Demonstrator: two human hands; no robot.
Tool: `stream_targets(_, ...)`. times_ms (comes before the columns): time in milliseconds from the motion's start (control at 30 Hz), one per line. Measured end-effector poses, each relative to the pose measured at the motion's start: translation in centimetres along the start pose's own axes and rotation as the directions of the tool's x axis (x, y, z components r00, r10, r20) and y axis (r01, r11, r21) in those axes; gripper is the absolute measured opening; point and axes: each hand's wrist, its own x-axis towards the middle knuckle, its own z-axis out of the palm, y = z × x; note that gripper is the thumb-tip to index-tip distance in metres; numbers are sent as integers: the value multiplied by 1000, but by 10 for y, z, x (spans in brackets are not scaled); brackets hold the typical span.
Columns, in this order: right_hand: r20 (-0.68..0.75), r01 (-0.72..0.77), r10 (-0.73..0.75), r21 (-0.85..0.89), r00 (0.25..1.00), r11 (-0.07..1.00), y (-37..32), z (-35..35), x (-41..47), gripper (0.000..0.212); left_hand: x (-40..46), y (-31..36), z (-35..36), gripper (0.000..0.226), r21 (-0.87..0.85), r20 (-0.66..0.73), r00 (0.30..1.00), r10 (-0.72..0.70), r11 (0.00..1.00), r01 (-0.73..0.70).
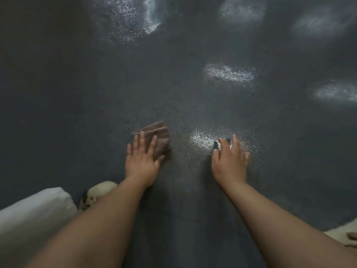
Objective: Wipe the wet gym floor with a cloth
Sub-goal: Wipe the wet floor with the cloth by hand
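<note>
Several glistening wet patches (230, 73) are seen on the dark speckled gym floor (77, 84), so most wiping is judged still to be done. A folded brown cloth (159, 138) is pressed flat to the floor under the left hand (142, 161), fingers straight and spread. The right hand (229, 161) is held relaxed, gripping nothing, at a shiny wet patch (201, 138) just right of the cloth; contact cannot be told. That patch is judged next.

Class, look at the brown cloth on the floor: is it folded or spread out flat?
Folded. The cloth shows a layered edge under the left hand pressing it.
</note>
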Motion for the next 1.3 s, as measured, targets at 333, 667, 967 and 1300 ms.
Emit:
stream_targets(333, 29, 93, -92, -24, 995, 995, -51, 31, -1, 43, -11, 41, -5, 62, -55, -146, 917, 372, 922, -383)
stream_targets(667, 57, 210, -205, -90, 977, 974, -111, 55, 22, 42, 58, -97, -23, 69, -95, -15, 996, -93, 991, 91)
stream_targets(967, 45, 104, -100, -102, 994, 989, -148, 78, 6, 43, 22, -61, -5, 63, -149, -169, 945, 279, 941, -304)
stream_targets(1300, 147, 58, -22, -242, 989, 969, -156, 77, 7, 50, 88, -143, -36, 65, -174, -33, 997, -63, 983, 56)
